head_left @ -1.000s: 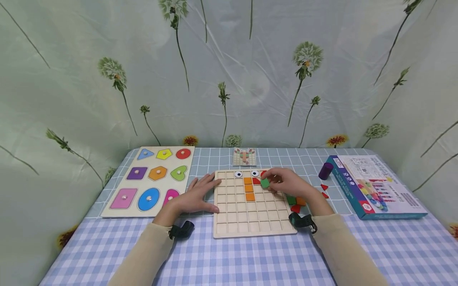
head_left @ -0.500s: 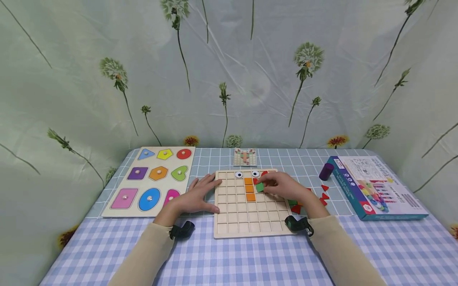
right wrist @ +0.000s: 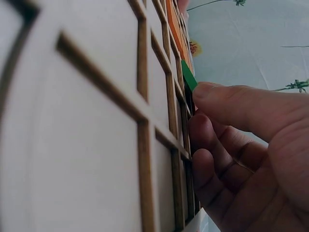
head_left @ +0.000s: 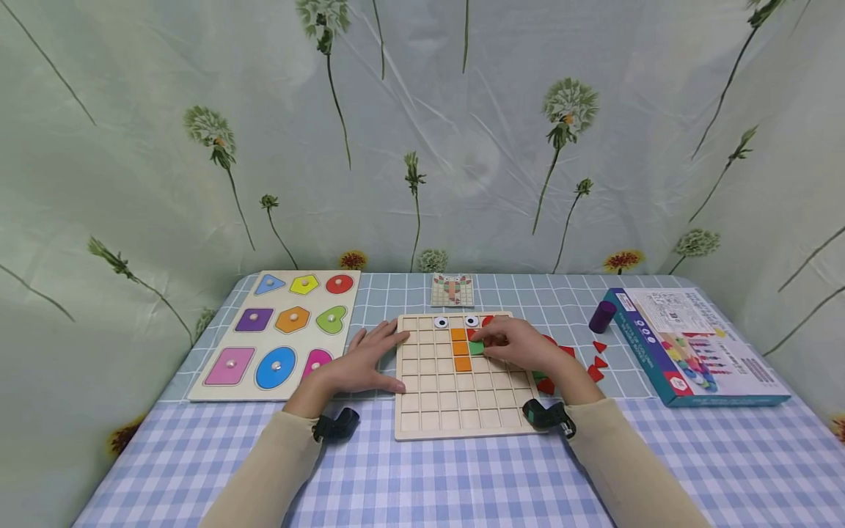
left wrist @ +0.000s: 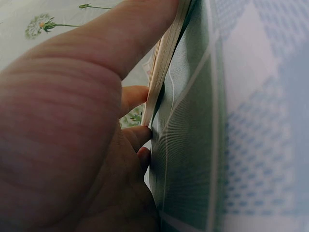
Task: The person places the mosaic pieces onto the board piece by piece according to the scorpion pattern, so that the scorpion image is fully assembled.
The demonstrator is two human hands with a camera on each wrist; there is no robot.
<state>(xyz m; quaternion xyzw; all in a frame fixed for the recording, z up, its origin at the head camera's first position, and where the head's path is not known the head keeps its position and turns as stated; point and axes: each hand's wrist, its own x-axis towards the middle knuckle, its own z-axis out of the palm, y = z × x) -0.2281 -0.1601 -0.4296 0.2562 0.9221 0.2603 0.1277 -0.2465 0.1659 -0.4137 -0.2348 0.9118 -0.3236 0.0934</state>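
A wooden grid board (head_left: 429, 403) lies flat at the middle of the table. Orange square tiles (head_left: 462, 364) form a column on it below two round eye pieces (head_left: 441, 323), with red pieces (head_left: 472, 334) at the upper right. My right hand (head_left: 521, 346) holds a green square tile (head_left: 477, 348) just right of the middle orange tile. In the right wrist view this green tile (right wrist: 189, 76) tilts into its cell, the thumb at its raised edge. My left hand (head_left: 363, 364) spreads along the board's left side, thumb and fingertips touching the edge.
A knobbed shape puzzle (head_left: 264, 339) lies on the left. Behind the board stands a small pattern card (head_left: 452, 290). To the right are loose red pieces (head_left: 596, 373), a purple cylinder (head_left: 601, 317) and a colourful box (head_left: 700, 352).
My right hand has moved left and slightly down with the green tile, bringing it against the orange column. The left hand has stayed at the board's edge.
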